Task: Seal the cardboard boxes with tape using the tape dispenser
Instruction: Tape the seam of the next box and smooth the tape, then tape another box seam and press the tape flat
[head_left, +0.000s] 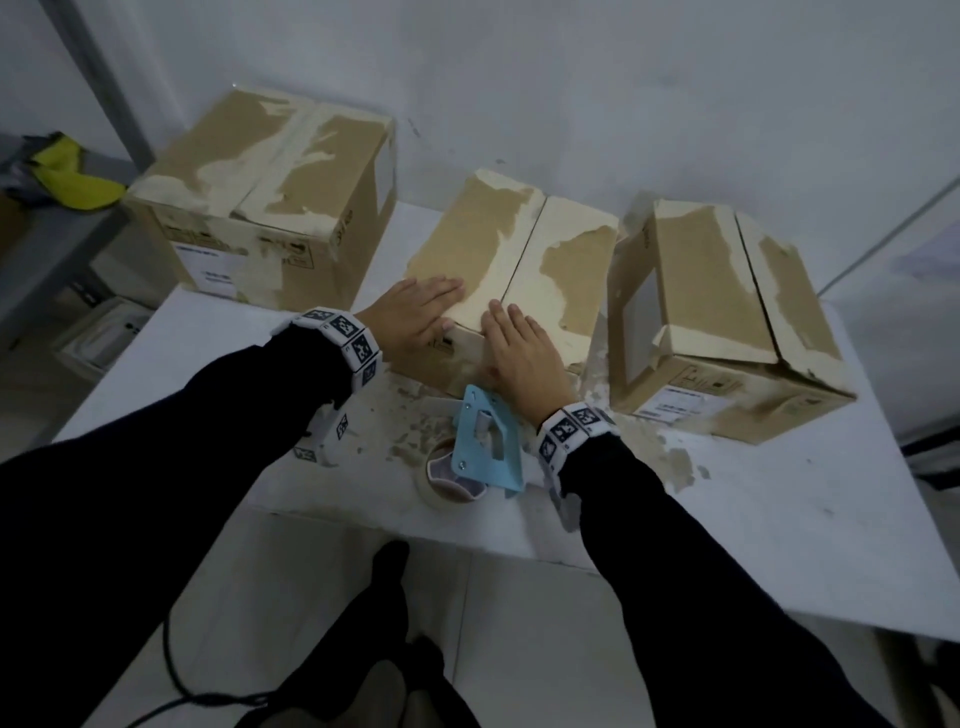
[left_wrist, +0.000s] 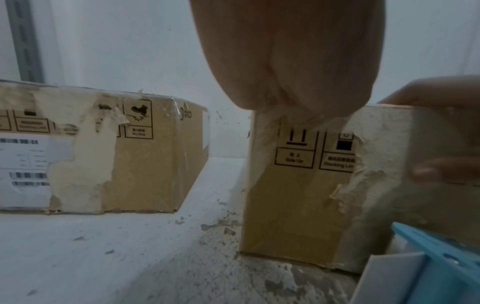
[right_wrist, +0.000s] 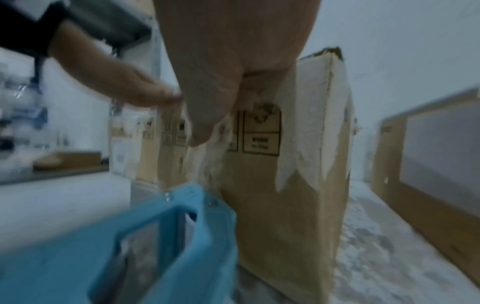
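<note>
Three worn cardboard boxes stand on the white table (head_left: 727, 519). On the middle box (head_left: 566, 260) both hands lie flat at the near edge of its top. My left hand (head_left: 415, 309) presses the left flap with straight fingers. My right hand (head_left: 514, 348) lies over the centre seam and the front edge, fingers straight. The blue tape dispenser (head_left: 488, 441) with its roll lies on the table just in front of this box, under my right wrist, held by neither hand. It shows blurred in the right wrist view (right_wrist: 145, 242) and at the corner of the left wrist view (left_wrist: 439, 253).
A larger box (head_left: 260, 197) stands at the back left and a third box (head_left: 727, 317) at the right, its flaps closed. Torn paper scraps litter the table around the boxes. A grey shelf (head_left: 47, 223) with a yellow cloth is left of the table. A wall is close behind.
</note>
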